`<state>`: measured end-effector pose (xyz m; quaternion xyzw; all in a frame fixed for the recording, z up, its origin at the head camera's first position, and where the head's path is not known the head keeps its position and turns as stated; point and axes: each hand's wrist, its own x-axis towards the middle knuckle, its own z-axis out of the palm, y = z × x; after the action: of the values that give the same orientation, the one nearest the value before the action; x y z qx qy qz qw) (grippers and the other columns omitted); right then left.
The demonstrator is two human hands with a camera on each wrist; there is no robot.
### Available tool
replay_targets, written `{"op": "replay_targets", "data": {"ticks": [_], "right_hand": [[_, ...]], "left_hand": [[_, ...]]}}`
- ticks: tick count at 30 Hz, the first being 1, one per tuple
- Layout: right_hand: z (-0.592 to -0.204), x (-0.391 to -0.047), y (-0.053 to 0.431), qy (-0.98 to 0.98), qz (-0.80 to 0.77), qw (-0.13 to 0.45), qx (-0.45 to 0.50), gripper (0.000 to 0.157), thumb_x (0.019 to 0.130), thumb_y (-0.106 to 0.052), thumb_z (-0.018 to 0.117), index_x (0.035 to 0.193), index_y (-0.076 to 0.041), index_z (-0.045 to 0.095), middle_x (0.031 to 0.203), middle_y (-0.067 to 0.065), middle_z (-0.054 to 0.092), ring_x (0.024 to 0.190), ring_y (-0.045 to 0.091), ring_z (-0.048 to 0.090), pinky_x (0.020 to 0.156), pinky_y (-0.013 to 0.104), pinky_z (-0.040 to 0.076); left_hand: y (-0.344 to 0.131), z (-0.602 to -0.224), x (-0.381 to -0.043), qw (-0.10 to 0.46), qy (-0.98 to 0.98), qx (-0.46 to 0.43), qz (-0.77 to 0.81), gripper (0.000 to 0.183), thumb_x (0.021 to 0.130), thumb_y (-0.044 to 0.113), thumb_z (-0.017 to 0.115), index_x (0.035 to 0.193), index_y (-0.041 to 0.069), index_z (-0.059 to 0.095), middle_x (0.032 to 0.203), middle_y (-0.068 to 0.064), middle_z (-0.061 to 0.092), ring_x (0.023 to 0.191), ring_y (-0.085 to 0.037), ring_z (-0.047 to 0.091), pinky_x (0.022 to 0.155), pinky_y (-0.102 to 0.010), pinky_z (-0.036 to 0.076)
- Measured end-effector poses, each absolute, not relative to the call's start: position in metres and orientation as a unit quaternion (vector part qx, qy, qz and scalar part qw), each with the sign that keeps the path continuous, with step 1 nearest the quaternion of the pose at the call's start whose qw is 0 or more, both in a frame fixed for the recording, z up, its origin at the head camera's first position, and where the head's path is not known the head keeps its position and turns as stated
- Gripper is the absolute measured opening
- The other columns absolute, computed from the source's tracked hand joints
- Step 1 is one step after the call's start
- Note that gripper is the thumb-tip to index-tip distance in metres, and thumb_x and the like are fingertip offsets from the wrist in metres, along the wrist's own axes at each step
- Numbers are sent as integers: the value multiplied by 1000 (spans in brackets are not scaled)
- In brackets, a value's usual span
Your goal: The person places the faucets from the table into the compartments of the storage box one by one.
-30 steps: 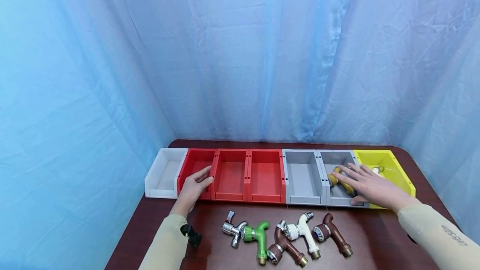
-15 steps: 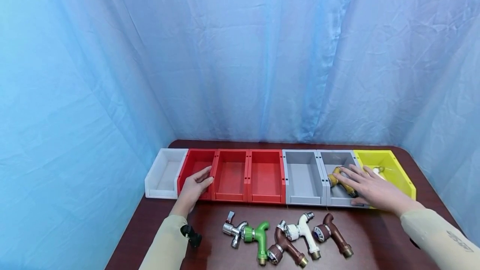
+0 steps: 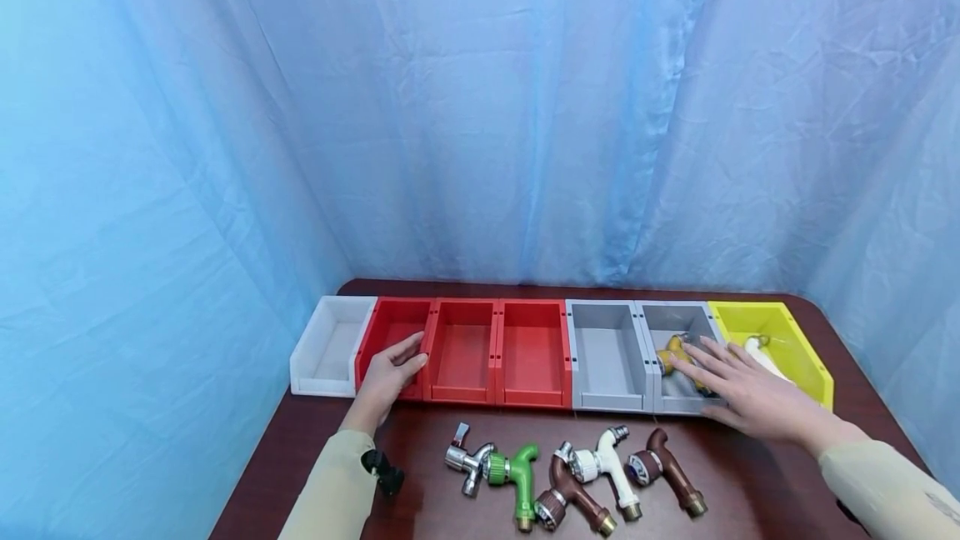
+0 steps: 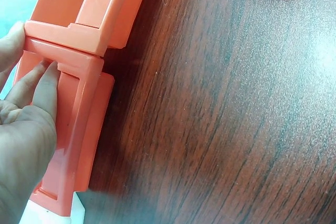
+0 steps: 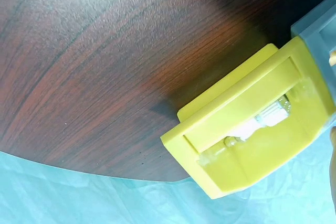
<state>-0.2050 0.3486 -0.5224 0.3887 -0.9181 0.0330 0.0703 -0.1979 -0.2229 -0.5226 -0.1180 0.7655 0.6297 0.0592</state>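
Note:
In the head view my left hand (image 3: 390, 373) reaches into the leftmost red bin (image 3: 393, 315), its fingertips at the wall shared with the middle red bin (image 3: 461, 357). The left wrist view shows relaxed fingers (image 4: 46, 95) against the bin. My right hand (image 3: 757, 390) spreads its fingers over the right grey bin (image 3: 678, 404), partly covering a yellow faucet (image 3: 663, 361) that lies there. It also passes over the near edge of the yellow bin (image 3: 813, 357), where a white faucet (image 3: 761, 354) lies. Only a sliver of my right hand (image 5: 333, 161) shows in the right wrist view.
A white bin (image 3: 330, 348), another red bin (image 3: 532, 357) and a grey bin (image 3: 603, 352) complete the row. In front lie a chrome faucet (image 3: 468, 461), a green faucet (image 3: 521, 477), brown faucets (image 3: 573, 490) (image 3: 675, 469) and a white faucet (image 3: 611, 465).
My right hand has shifted slightly right and toward me, fingers still spread over the grey bin. More of the white faucet in the yellow bin shows. My left hand stays put.

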Motion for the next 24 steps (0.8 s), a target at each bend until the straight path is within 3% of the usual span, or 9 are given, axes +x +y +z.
{"op": "replay_targets", "data": {"ticks": [6, 14, 24], "right_hand": [[-516, -188, 342, -901, 65, 69, 424, 83, 77, -44, 71, 146, -20, 31, 152, 7, 20, 138, 36, 12, 112, 42, -4], [-510, -172, 339, -869, 73, 62, 486, 102, 63, -67, 65, 145, -14, 34, 150, 15, 23, 136, 42, 13, 112, 41, -4], [-519, -159, 328, -835, 83, 62, 540, 110, 54, -75, 63, 142, -12, 40, 146, 22, 28, 134, 46, 13, 111, 45, -6]], "left_hand": [[-223, -522, -198, 60, 766, -117, 629, 69, 69, 42, 78, 132, 37, 51, 135, 2, 47, 124, -27, 41, 84, -42, 51], [-223, -523, -198, 60, 767, -116, 628, 69, 71, 40, 78, 134, 34, 49, 135, 1, 46, 124, -28, 41, 83, -41, 51], [-223, -522, -198, 62, 768, -117, 627, 62, 80, 25, 74, 136, 32, 48, 135, 1, 45, 124, -28, 40, 83, -41, 51]]}}
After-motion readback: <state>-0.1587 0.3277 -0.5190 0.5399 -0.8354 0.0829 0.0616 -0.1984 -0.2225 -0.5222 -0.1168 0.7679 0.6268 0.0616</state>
